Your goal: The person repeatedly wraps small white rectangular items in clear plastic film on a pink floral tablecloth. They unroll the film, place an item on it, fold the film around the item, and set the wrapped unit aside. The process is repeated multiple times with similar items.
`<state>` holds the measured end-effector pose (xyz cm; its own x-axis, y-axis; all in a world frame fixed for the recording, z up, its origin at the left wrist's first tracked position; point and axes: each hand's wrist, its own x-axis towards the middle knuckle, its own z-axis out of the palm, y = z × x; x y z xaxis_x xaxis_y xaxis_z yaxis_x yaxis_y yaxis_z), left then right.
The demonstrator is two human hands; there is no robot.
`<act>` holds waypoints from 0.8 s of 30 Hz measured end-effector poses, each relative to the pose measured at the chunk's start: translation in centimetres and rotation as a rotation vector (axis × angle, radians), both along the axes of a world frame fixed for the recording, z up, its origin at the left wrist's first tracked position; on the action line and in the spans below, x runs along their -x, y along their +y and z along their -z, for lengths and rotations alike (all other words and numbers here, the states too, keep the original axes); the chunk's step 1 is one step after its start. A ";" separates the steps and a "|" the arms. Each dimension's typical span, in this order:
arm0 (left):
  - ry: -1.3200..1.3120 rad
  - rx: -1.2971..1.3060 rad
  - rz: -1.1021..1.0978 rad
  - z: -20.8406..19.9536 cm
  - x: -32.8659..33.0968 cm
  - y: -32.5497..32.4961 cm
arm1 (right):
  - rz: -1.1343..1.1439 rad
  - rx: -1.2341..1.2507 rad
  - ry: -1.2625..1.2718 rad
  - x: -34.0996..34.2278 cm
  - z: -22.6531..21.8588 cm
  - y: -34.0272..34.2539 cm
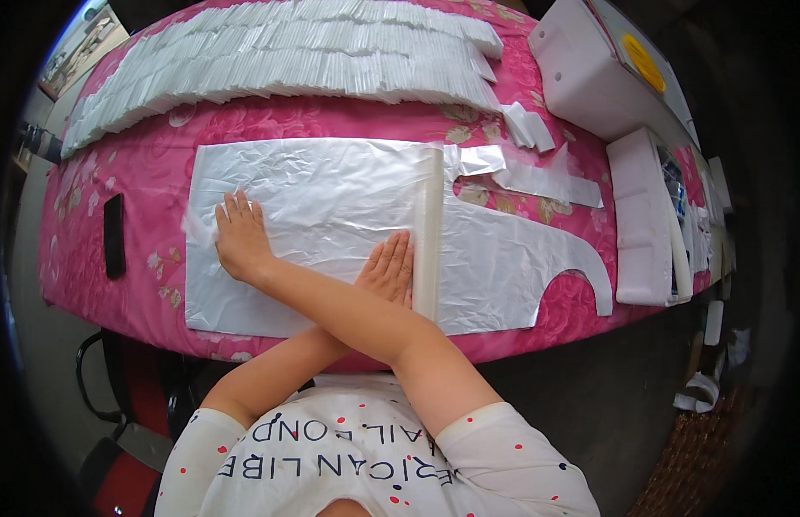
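Plastic carrier bag (331, 207) seemed best smoothed flat-palmed: right hand (241, 234), fingers slightly spread; left hand (386, 269), fingers together, beside the translucent strip (428, 241).

At your left, a black phone (114, 236) lies on the pink flowered tablecloth (73, 258), its long side running near to far. Off the table's near left edge you have two red-and-black chairs (129, 482). At the far right stands a big white foam box (581, 77), with a yellow round patch (644, 62) beside it; nearer you sits a lower foam box (631, 220) holding small items too jumbled to tell. Far left, you see a bright opening (88, 45).
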<state>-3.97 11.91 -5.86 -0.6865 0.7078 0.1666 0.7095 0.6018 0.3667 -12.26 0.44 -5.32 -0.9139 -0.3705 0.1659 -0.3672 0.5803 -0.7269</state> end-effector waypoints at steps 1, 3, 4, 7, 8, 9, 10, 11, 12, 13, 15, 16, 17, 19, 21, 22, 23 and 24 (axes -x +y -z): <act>-0.032 -0.009 0.005 -0.2 0.0 -0.1 | -0.060 -0.066 -0.006 -0.3 -0.2 -0.1; -0.068 -0.056 0.011 -0.2 0.3 -0.3 | -0.169 -0.117 -0.063 -1.0 -0.6 0.0; -0.078 -0.094 0.004 -0.1 0.4 -0.6 | -0.227 -0.103 -0.119 -2.0 -2.1 0.5; -0.186 -0.322 -0.026 -1.1 0.8 -1.4 | -0.307 0.019 -0.106 -4.9 -4.9 4.9; -0.239 -0.415 -0.034 -1.8 1.0 -1.8 | -0.250 0.081 -0.026 -6.3 -5.5 7.2; -0.380 -0.469 -0.104 -2.6 1.4 -2.3 | -0.199 0.143 0.051 -7.7 -5.9 9.7; -0.530 -0.522 -0.159 -3.3 2.0 -2.4 | -0.118 0.059 0.081 -9.0 -6.0 12.6; -0.671 -0.568 -0.231 -4.0 2.3 -2.7 | -0.053 -0.015 0.114 -10.8 -6.6 15.0; -0.574 -0.583 -0.213 -4.1 2.9 -3.1 | 0.023 -0.090 0.090 -12.7 -7.2 16.8; -0.478 -0.594 -0.192 -3.9 4.0 -3.4 | 0.100 -0.165 0.065 -14.6 -7.5 18.4; -0.294 -0.589 -0.141 -4.1 5.9 -2.8 | 0.205 -0.258 0.005 -17.5 -6.3 21.1; -0.204 -0.573 -0.119 -4.7 6.8 -1.9 | 0.255 -0.291 -0.074 -18.6 -5.9 21.8; -0.115 -0.558 -0.092 -5.0 7.4 -0.9 | 0.310 -0.325 -0.154 -19.7 -5.6 22.3; -0.032 -0.504 -0.110 -3.8 8.5 0.9 | 0.381 -0.345 -0.288 -20.9 -5.1 23.2; -0.044 -0.421 -0.135 -2.2 9.2 1.6 | 0.407 -0.345 -0.282 -21.3 -5.2 23.5; -0.049 -0.415 -0.140 -1.6 9.3 1.9 | 0.429 -0.345 -0.282 -21.4 -5.2 23.6; -0.054 -0.408 -0.147 -1.0 9.3 2.1 | 0.429 -0.339 -0.283 -21.4 -5.2 23.7; -0.058 -0.401 -0.157 -0.4 9.4 2.1 | 0.427 -0.333 -0.285 -21.4 -5.2 23.7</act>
<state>-13.37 14.02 -5.41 -0.7971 0.4812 0.3649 0.5919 0.5029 0.6299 9.13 24.09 -0.09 -0.9845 0.0485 -0.1682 0.1300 0.8461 -0.5169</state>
